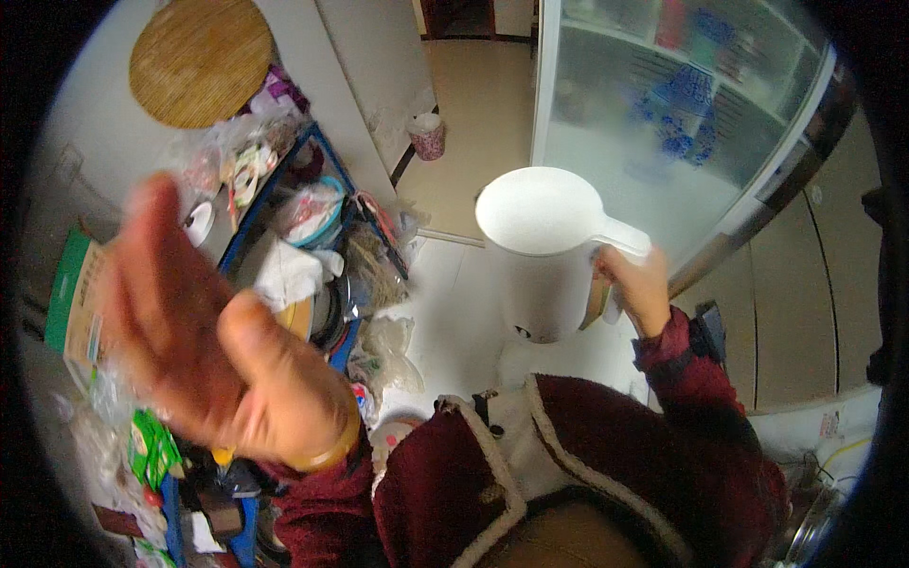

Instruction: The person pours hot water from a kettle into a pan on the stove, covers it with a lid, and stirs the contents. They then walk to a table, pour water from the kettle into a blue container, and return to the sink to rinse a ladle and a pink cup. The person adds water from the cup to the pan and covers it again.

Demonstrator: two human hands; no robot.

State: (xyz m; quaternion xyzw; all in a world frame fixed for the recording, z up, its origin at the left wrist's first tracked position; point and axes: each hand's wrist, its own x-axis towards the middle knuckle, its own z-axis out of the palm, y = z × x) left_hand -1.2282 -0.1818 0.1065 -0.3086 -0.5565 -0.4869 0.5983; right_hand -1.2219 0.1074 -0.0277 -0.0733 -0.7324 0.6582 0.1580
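Note:
My right hand (pixel 639 287) grips the handle of a large white plastic jug (pixel 543 302), held upright in front of me over the pale floor. I look down through its wide mouth onto the white inside wall; no contents can be made out. A small dark mark shows low on its outside. My left hand (pixel 241 355) is raised at the left, close to the camera and blurred, palm showing and thumb apart from the fingers. It holds nothing. Behind it stands a cluttered shelf rack with a blue frame (pixel 254 220), partly hidden by this hand.
On the rack are a blue basin (pixel 332 219), plastic bags and a white cloth (pixel 287 273). A round wooden-looking board (pixel 202 64) leans at the wall above. A wastebasket (pixel 427 138) stands ahead, a framed glass door (pixel 625 135) at the right, cabinet fronts (pixel 788 305) beyond.

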